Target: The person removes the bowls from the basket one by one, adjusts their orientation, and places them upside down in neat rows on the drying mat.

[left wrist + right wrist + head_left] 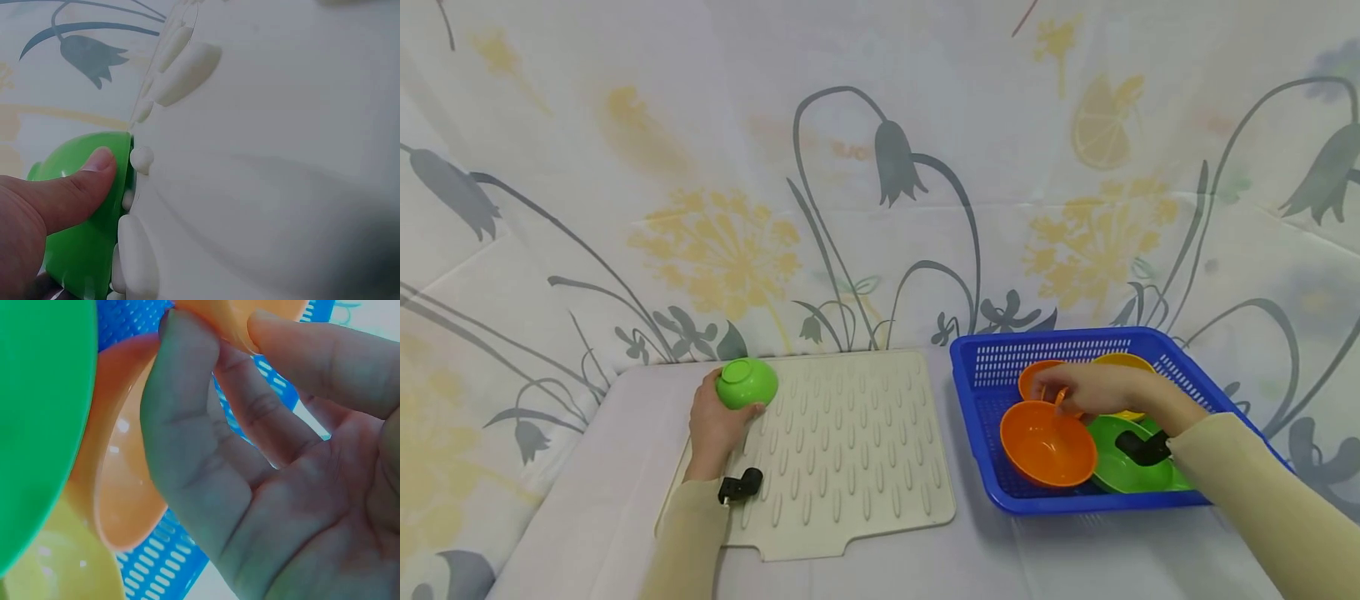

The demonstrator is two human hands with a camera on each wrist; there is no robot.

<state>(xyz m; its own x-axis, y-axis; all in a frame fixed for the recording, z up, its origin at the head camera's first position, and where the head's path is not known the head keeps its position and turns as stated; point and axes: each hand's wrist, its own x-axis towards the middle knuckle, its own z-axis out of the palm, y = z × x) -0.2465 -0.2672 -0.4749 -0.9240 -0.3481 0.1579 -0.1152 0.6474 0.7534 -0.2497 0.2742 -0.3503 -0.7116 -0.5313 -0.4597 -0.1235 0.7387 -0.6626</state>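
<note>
On the left part of the cream ridged mat (880, 392), a green bowl (748, 387) lies upside down with its rim at the ridges. My left hand (715, 425) holds it, the thumb (81, 187) pressed along its outer wall; the other fingers are mostly hidden behind it. Over the blue basket (973, 417), my right hand (1090, 387) pinches the edge of an orange bowl (1048, 446) between thumb and fingertips. The bowl is tilted, its inside facing up toward the head camera. A second orange piece (1033, 377) sits behind that hand, partly covered.
Green dishes (1123, 471) lie in the basket's near right part, under my right wrist. A yellow dish (1127, 360) is at the basket's far side. Behind the table hangs a flower-patterned cloth (850, 208). White table surface (940, 567) shows in front of mat and basket.
</note>
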